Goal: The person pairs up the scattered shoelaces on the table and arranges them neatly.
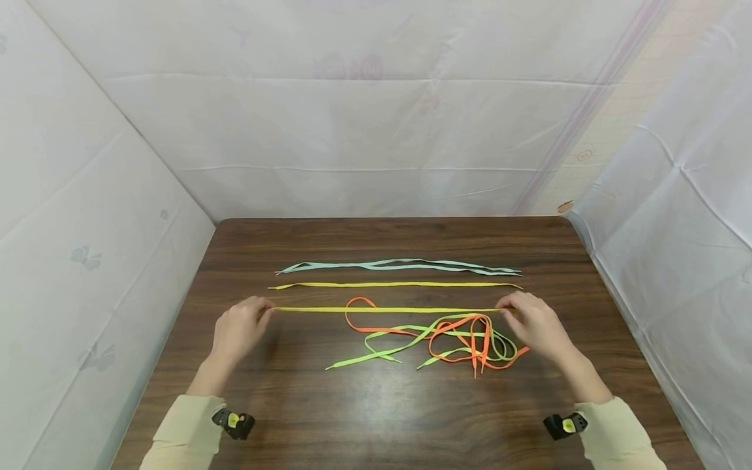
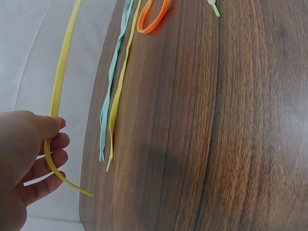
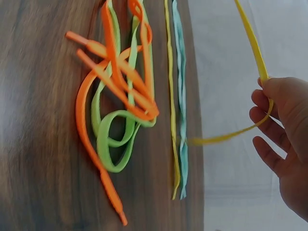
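A yellow shoelace (image 1: 384,309) is stretched straight from side to side between both hands. My left hand (image 1: 239,326) pinches it near one end, between thumb and forefinger; the loose tip hangs past the fingers in the left wrist view. Near the other end my right hand (image 1: 536,324) pinches it too, its free tail curving away below the thumb in the right wrist view. Beyond it, a second yellow shoelace (image 1: 399,284) lies straight on the table. Farther back are light blue shoelaces (image 1: 352,265), laid side by side with small gaps between them.
Orange shoelaces (image 1: 376,329) and green shoelaces (image 1: 358,359) lie in a loose tangle on the wooden table (image 1: 352,418), nearer than the held lace and toward the right. White sheeting (image 1: 364,130) hangs behind the table and along both sides.
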`<action>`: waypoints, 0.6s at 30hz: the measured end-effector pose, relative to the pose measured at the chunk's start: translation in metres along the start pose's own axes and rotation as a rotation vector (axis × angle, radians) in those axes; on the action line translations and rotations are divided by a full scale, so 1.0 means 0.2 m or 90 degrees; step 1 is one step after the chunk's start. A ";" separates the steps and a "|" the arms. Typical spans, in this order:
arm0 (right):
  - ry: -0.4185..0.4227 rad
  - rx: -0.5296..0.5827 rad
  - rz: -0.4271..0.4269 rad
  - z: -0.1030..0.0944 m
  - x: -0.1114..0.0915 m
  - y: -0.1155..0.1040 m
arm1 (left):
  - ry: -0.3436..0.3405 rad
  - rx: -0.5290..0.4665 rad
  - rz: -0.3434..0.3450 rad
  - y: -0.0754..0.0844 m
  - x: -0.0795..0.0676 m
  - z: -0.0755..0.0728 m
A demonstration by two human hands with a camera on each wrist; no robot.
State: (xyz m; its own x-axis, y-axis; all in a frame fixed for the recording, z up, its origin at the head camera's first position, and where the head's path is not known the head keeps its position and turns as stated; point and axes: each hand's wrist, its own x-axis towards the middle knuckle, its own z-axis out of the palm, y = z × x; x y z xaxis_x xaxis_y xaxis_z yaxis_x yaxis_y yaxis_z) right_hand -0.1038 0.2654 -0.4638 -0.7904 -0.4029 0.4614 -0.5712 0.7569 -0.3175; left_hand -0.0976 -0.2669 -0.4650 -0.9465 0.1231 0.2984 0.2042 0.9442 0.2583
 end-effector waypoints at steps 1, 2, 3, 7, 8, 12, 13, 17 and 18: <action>-0.003 -0.004 -0.001 0.00 -0.01 0.01 | -0.005 0.001 -0.002 -0.01 0.00 0.00; -0.005 -0.009 -0.002 0.00 -0.01 0.02 | -0.011 0.003 -0.005 -0.01 0.00 0.00; -0.009 -0.016 -0.003 0.00 -0.02 0.03 | -0.016 0.005 -0.009 -0.02 0.00 0.00; -0.015 -0.048 -0.015 0.00 -0.04 0.07 | -0.029 0.003 -0.020 -0.04 0.00 0.00; -0.016 -0.059 -0.019 0.00 -0.04 0.08 | -0.029 0.003 -0.019 -0.05 0.00 0.00; -0.007 -0.096 -0.042 0.00 -0.05 0.13 | -0.029 0.002 -0.016 -0.07 0.01 -0.01; -0.004 -0.102 -0.050 0.00 -0.06 0.14 | -0.030 0.004 -0.016 -0.08 0.01 -0.01; 0.015 -0.113 -0.087 0.00 -0.07 0.19 | -0.040 0.010 -0.025 -0.11 0.02 -0.01; 0.017 -0.117 -0.089 -0.01 -0.07 0.20 | -0.044 0.011 -0.027 -0.11 0.02 -0.01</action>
State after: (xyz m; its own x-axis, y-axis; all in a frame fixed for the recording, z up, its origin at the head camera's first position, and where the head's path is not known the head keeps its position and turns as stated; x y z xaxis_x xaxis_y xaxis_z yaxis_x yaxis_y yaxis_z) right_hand -0.1153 0.3015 -0.4818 -0.6991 -0.4982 0.5130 -0.6228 0.7767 -0.0944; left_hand -0.1059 -0.2882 -0.4687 -0.9693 0.1023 0.2235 0.1591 0.9542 0.2533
